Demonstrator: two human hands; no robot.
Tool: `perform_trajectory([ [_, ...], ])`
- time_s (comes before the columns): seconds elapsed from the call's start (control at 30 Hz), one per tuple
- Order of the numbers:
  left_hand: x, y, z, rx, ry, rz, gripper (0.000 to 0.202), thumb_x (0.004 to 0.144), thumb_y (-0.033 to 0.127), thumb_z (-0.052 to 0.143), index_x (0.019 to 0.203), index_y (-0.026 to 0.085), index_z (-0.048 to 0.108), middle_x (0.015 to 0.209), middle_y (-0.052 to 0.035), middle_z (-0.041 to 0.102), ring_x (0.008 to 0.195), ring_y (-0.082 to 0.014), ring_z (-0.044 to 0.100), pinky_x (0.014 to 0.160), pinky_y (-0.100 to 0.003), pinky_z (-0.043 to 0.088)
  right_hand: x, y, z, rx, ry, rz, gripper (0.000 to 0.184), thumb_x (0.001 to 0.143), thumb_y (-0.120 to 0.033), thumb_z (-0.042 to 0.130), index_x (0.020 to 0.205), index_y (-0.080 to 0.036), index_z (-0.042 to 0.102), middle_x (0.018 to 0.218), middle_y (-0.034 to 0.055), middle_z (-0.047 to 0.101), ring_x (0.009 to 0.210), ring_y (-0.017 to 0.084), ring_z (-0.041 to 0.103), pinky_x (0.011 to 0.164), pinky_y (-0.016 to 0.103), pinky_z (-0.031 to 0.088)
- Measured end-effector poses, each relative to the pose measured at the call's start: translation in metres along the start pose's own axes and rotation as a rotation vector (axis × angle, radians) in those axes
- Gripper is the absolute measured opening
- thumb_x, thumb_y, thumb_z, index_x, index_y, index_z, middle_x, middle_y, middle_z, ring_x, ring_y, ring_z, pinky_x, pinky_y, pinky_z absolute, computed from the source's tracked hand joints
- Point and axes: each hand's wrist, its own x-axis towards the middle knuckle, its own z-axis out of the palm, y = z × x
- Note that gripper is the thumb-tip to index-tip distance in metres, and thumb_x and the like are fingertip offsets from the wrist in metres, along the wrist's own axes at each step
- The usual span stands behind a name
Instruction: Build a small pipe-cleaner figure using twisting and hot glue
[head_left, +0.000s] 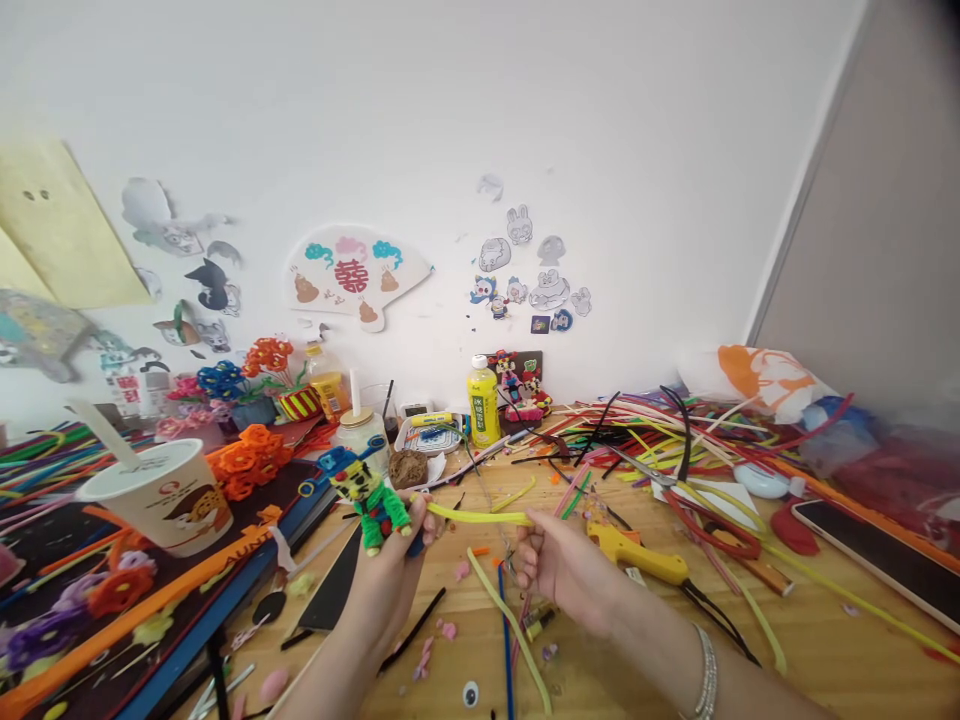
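My left hand (401,555) is closed around a small figure (371,500) made of fuzzy pipe cleaners, with a blue hat, a yellow face and green arms. From that hand a yellow pipe cleaner (480,516) runs almost level across to my right hand (559,555). The thumb and fingers of my right hand pinch its far end. Whether the yellow strip is fixed to the figure is hidden by my left fingers. Below, between my wrists, a pale yellow-green pipe cleaner (510,630) and a blue one (506,650) lie on the wooden table.
A yellow glue gun (637,553) lies right of my right hand, near red-handled scissors (709,525). A drink cup (169,500) with a straw stands left; a yellow bottle (484,402) stands behind. Loose pipe cleaners (637,430) heap at the back right, and a phone (881,555) lies far right.
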Motion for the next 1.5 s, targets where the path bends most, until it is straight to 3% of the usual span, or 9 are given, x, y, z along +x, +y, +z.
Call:
perform_trajectory([
  [0.17,-0.002,0.000,0.002,0.020,-0.044,-0.023,0.014,0.067,0.030,0.070,0.069,0.020,0.060,0.051,0.0036,0.051,0.050,-0.0079,0.042,0.053,-0.020,0.034,-0.002,-0.001,0.007,0.079,0.061,-0.102,0.028,0.068,-0.033,0.065,0.059,-0.017,0.045,0.049,-0.0052,0.045,0.046,0.007,0.040,0.053,0.023,0.036],
  [0.3,-0.003,0.000,0.004,0.024,-0.027,-0.008,0.016,0.065,0.031,0.071,0.068,0.021,0.059,0.051,0.0033,0.051,0.050,-0.0084,0.042,0.051,-0.020,0.033,-0.002,0.000,0.010,0.032,0.067,-0.228,0.036,0.058,-0.039,0.073,0.058,-0.018,0.044,0.048,-0.0065,0.042,0.046,0.007,0.036,0.052,0.023,0.035],
  [0.53,-0.003,-0.004,0.003,0.041,-0.006,-0.016,0.019,0.064,0.032,0.072,0.068,0.019,0.059,0.052,0.0028,0.051,0.049,-0.0079,0.042,0.050,-0.020,0.032,0.001,0.001,0.007,-0.128,0.186,-0.332,0.041,0.055,-0.053,0.070,0.060,-0.019,0.047,0.043,-0.0082,0.038,0.043,0.008,0.033,0.050,0.024,0.036],
  [0.87,-0.010,-0.016,0.012,-0.010,-0.007,-0.165,0.017,0.066,0.024,0.071,0.069,0.019,0.055,0.050,0.0044,0.051,0.047,-0.0076,0.042,0.048,-0.020,0.035,-0.009,-0.021,0.006,-0.588,0.291,-0.616,0.039,0.075,-0.054,0.052,0.065,-0.017,0.054,0.054,-0.0007,0.054,0.050,0.011,0.046,0.049,0.023,0.035],
  [1.0,-0.016,-0.024,0.012,0.008,-0.028,-0.229,0.018,0.066,0.028,0.070,0.069,0.019,0.055,0.050,0.0041,0.051,0.046,-0.0087,0.042,0.047,-0.022,0.035,-0.009,-0.021,0.007,-0.569,0.245,-0.587,0.040,0.072,-0.054,0.056,0.085,-0.016,0.058,0.060,-0.0008,0.054,0.055,0.014,0.050,0.054,0.025,0.039],
  [1.07,-0.017,-0.028,0.011,0.046,-0.051,-0.216,0.018,0.066,0.028,0.069,0.066,0.018,0.054,0.050,0.0037,0.051,0.047,-0.0090,0.043,0.049,-0.022,0.035,-0.010,-0.020,0.008,-0.675,0.196,-0.584,0.037,0.074,-0.052,0.054,0.083,-0.016,0.059,0.062,-0.0009,0.052,0.059,0.014,0.050,0.057,0.026,0.039],
  [1.2,-0.019,-0.030,0.008,0.222,-0.063,-0.148,0.015,0.066,0.024,0.068,0.066,0.018,0.054,0.049,0.0033,0.051,0.048,-0.0103,0.045,0.050,-0.022,0.037,-0.016,-0.017,0.012,-1.161,0.086,-0.699,0.030,0.086,-0.036,0.042,0.066,-0.018,0.056,0.068,0.0004,0.049,0.068,0.015,0.047,0.062,0.026,0.034],
  [1.3,-0.021,-0.026,0.009,0.378,-0.110,-0.087,0.016,0.063,0.022,0.068,0.063,0.018,0.052,0.047,0.0032,0.050,0.046,-0.0111,0.045,0.049,-0.022,0.039,-0.019,-0.013,0.014,-1.451,-0.026,-0.711,0.029,0.087,-0.027,0.041,0.060,-0.018,0.049,0.068,0.0000,0.046,0.067,0.015,0.044,0.060,0.025,0.030],
  [1.5,-0.027,-0.017,0.010,0.569,-0.153,-0.149,0.021,0.057,0.026,0.070,0.062,0.020,0.051,0.049,0.0004,0.049,0.046,-0.0149,0.045,0.028,-0.017,0.029,-0.020,-0.007,0.013,-1.628,-0.096,-0.581,0.028,0.087,-0.025,0.040,0.060,-0.018,0.046,0.058,-0.0017,0.046,0.057,0.012,0.041,0.052,0.023,0.024],
])
